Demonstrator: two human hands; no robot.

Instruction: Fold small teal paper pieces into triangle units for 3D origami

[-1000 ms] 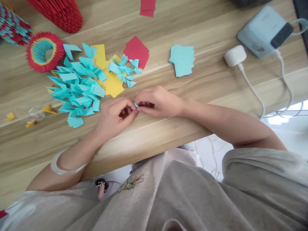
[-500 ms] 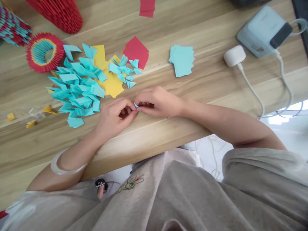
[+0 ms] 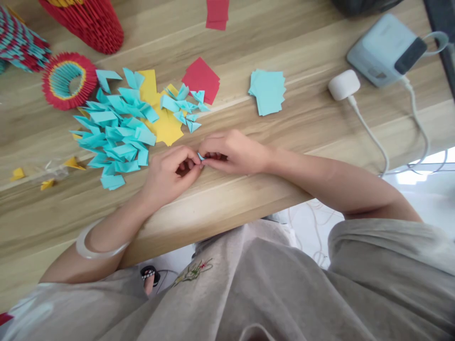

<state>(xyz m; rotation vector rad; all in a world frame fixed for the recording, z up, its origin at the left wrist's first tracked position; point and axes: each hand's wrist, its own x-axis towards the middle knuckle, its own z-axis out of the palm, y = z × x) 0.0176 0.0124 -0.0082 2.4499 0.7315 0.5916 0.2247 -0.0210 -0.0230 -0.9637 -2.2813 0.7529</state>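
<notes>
My left hand point(image 3: 169, 173) and my right hand point(image 3: 232, 152) meet near the front edge of the wooden table point(image 3: 249, 189). Both pinch one small folded blue paper piece point(image 3: 201, 157), of which only a corner shows between the fingertips. A pale bangle point(image 3: 88, 246) sits on my left wrist. Left of my hands lies a heap of folded blue paper pieces point(image 3: 113, 137), partly over yellow paper sheets point(image 3: 165, 128). A few more folded blue pieces point(image 3: 185, 106) lie just beyond my hands.
Red paper squares point(image 3: 201, 79) and a stack of blue squares point(image 3: 268, 91) lie farther back. A red and blue paper ring point(image 3: 69, 80) and a red paper model point(image 3: 88, 21) stand at the back left. A white charger point(image 3: 343, 85) with cable and a grey device point(image 3: 386, 49) sit at the right.
The hands stay together on the blue piece, with only slight finger movement. The view has shifted a little.
</notes>
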